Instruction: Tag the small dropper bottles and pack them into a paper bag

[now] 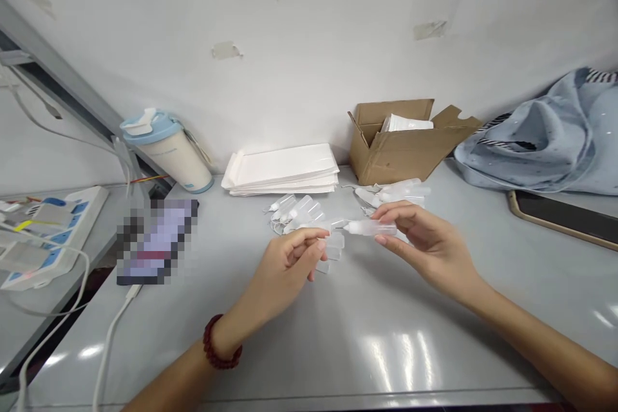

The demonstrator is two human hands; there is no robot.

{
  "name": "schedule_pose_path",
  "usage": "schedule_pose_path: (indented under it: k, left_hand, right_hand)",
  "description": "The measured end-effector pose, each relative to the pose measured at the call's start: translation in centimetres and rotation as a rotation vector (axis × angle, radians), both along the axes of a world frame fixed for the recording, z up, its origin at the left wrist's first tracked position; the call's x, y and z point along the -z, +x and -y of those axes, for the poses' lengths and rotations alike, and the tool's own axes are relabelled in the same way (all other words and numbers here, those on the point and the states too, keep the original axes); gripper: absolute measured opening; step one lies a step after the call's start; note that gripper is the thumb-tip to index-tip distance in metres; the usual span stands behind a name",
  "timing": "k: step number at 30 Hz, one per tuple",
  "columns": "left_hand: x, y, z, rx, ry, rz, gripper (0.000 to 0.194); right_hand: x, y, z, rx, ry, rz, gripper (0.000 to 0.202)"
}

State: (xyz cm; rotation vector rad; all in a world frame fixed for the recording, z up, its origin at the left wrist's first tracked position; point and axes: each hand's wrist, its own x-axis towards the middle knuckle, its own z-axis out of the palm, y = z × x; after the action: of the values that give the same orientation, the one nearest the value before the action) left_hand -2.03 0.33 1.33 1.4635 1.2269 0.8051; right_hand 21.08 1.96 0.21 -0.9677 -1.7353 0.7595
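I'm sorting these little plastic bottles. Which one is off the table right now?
The small bottle pinched in the right hand, held level above the table. The others lie in loose piles behind the hands.

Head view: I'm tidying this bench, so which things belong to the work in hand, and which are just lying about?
In hand:
right hand holding small translucent plastic squeeze bottle
left hand pinching a small clear cap
loose clear bottles
stack of white bags

Lying about:
blue-lidded cream tumbler
brown cardboard box
pale blue cloth
dark phone
white power strip
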Motion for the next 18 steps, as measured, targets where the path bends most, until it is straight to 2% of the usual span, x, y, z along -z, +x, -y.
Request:
schedule_pose_path:
  k: [5,11,18]
  left_hand:
    - [0.02,-0.1,0.12,0.009,0.011,-0.028,0.022]
    - [-0.13,0.17,0.24,0.027,0.022,-0.052,0.024]
    - [-0.28,0.08,0.19,0.02,-0.017,0.051,0.025]
  right_hand:
    - [-0.6,-0.38,0.2,-0.003,-0.045,-0.009,0.011]
    - [-0.43,-0.68,0.41,-0.041,-0.089,-0.013,0.012]
    - [-0.57,-0.74,0.63,-0.077,-0.153,-0.045,0.012]
